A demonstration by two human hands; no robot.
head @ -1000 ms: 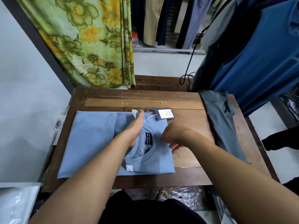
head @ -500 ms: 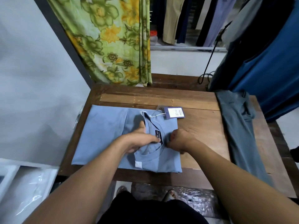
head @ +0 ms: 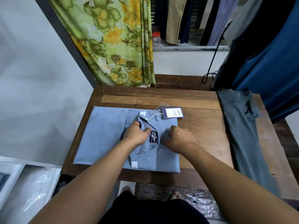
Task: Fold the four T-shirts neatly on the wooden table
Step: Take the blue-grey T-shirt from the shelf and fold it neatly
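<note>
Draws back from the tag [head: 173, 112] to the collar: left hand [head: 136, 135], fingers curled, gripping the neckline. Closes in too: right hand [head: 178, 139], knuckles up, pinching cloth beside the collar. Lies part-folded on the tabletop [head: 202, 126]: blue shirt [head: 105, 135]. Probably straightening the neck before the next fold. Waits at right, unfolded: grey shirt [head: 242, 135].

A floral curtain [head: 113, 41] is hanging at the back, trousers [head: 174, 20] dangling beside it. A jar [head: 156, 39] is standing on a ledge [head: 191, 48]. A cable [head: 212, 62] is trailing down. Plastic bags [head: 30, 188] are lying lower left.
</note>
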